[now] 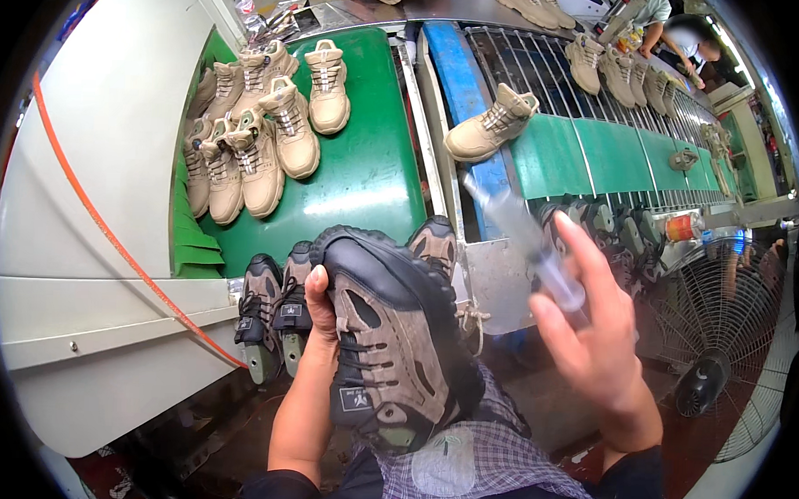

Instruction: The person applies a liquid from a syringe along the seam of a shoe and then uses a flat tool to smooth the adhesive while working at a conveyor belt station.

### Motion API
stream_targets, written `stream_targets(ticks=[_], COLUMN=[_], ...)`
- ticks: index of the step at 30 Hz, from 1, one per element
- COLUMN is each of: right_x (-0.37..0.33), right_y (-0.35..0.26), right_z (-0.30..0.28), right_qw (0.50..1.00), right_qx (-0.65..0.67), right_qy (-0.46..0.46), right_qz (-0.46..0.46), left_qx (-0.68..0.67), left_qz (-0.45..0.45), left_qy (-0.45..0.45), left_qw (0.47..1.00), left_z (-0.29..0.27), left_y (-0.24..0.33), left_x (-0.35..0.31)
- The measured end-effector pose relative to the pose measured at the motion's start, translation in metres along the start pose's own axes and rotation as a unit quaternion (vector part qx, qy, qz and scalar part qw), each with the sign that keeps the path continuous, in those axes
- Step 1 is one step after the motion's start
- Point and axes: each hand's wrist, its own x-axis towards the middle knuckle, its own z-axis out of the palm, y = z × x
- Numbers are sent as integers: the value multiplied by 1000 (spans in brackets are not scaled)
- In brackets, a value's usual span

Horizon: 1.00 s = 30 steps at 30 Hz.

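Observation:
In my left hand (320, 304) is a brown and black lace-up shoe (392, 342), held up in front of my apron with its toe pointing away from me. My left thumb shows along the side of the toe; the other fingers are hidden behind the shoe. To the right of it, my right hand (597, 340) pinches a clear plastic syringe (528, 232), blurred by motion. The syringe tilts up and to the left, apart from the shoe. More shoes of the same kind (261, 297) stand just beyond my left hand, with green lasts in them.
Several tan boots (285, 127) stand on the green conveyor belt (367, 160). A single tan boot (492, 125) rests on the blue rail (463, 71). At right are a wire rack (533, 65) and a black fan (712, 375). An orange cable (119, 226) hangs at left. Another person (688, 40) works at far right.

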Motion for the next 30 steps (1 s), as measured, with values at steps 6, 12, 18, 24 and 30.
stream_targets(ticks=[6,12,18,24,30], right_x=[40,37,30,24,23], right_y=[36,44,39,41,44], right_z=[45,78,76,73,72], right_qw=[880,854,829,796,795], right_qx=[395,459,497,533,530], right_qy=[-109,-119,-120,-132,-139], right_qz=[241,215,226,255,262], left_qx=[-140,-194,-161,-140,-152], left_qz=[-32,-96,-89,-100,-120], left_qy=[-100,-104,-98,-76,-55], left_qw=[985,971,978,982,980], left_z=[45,59,67,59,54], left_y=[-37,-58,-61,-67,-71], left_x=[14,17,15,12,10])
